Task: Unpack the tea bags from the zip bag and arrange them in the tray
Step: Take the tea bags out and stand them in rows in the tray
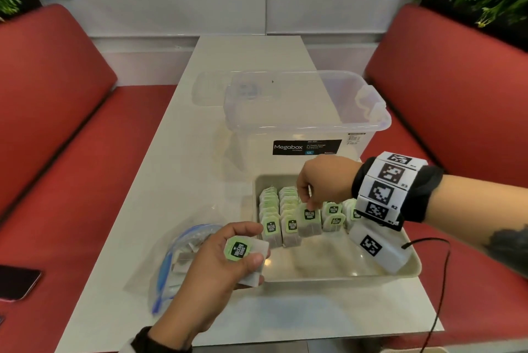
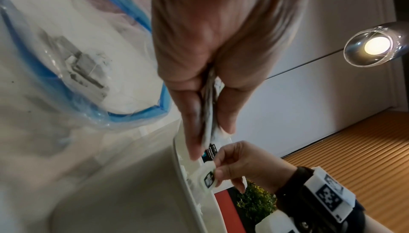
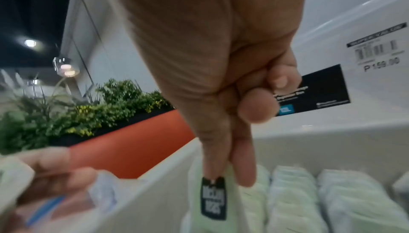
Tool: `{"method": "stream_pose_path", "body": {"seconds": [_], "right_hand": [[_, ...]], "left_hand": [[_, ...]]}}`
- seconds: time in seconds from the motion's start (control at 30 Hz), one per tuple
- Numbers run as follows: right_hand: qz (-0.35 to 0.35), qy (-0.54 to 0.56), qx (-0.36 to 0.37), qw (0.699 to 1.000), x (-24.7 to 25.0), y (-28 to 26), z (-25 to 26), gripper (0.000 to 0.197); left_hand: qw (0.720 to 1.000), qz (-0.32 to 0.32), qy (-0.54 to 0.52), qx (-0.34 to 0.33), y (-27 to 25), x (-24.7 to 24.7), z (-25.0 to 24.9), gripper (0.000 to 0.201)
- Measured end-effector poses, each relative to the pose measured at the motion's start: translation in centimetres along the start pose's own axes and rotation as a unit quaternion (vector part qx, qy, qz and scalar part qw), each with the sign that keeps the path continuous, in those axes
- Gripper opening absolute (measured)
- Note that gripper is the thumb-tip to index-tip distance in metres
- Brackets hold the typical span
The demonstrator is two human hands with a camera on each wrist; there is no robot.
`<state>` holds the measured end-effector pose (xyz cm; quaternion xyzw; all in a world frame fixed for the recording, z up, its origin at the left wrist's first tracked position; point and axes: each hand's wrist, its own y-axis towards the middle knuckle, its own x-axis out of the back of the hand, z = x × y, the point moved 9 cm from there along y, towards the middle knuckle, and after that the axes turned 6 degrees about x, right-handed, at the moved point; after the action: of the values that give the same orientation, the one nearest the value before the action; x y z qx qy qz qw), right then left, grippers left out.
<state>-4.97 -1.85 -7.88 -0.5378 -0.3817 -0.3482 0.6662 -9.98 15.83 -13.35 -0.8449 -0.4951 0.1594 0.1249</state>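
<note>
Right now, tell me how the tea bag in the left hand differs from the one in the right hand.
The left hand grips its tea bag outside the tray, tilted near flat; the right hand pinches its tea bag by the top, upright, over the tray's third row. Left's sits apart from the rows; right's stands beside them. Both carry green tags.

The right hand [image 3: 221, 72] pinches a green-tagged tea bag [image 3: 212, 200] above rows of tea bags [image 3: 292, 193] in the tray [image 3: 155, 193].

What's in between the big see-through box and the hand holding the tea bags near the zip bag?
The tray lies between the storage box and the left hand. Its rows of tea bags stand there, and the right hand is placing one. The head view shows it.
</note>
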Motion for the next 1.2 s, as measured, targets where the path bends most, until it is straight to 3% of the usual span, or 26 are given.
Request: {"method": "stream_pose_path", "body": {"seconds": [0.23,0.63,0.77,0.87,0.97,1.03,1.1,1.2], "right_hand": [[0.096,-0.036,-0.036,0.994,-4.1,1.7,-2.1,0.010],[0.100,-0.080,-0.042,0.991,-5.6,4.2,-3.3,0.018],[0.101,-0.076,-0.027,0.992,-5.9,4.3,-3.3,0.008],[0.105,-0.061,-0.020,0.992,-6.4,4.6,-3.6,0.018],[0.109,-0.052,-0.015,0.993,-6.6,4.5,-3.6,0.024],[0.084,-0.054,-0.019,0.995,-5.8,4.2,-3.4,0.019],[-0.007,-0.053,-0.013,0.998,-3.5,3.5,-2.6,0.014],[-0.113,0.057,0.072,0.989,-0.2,1.4,1.2,0.007]], "left_hand": [[1.000,-0.012,-0.011,0.010,-0.3,0.3,0.4,0.035],[0.998,-0.042,-0.010,0.045,-0.1,1.0,1.0,0.039],[0.998,-0.038,-0.016,0.046,0.1,0.9,1.0,0.033],[0.998,-0.030,-0.032,0.052,0.0,0.5,0.8,0.030],[0.997,-0.020,-0.045,0.054,0.0,0.2,0.9,0.040],[0.997,-0.014,-0.050,0.058,0.2,0.0,1.0,0.049],[0.997,-0.005,-0.044,0.065,0.4,-0.1,1.2,0.053],[0.996,0.019,-0.014,0.080,0.6,-0.8,1.5,0.057]]}}
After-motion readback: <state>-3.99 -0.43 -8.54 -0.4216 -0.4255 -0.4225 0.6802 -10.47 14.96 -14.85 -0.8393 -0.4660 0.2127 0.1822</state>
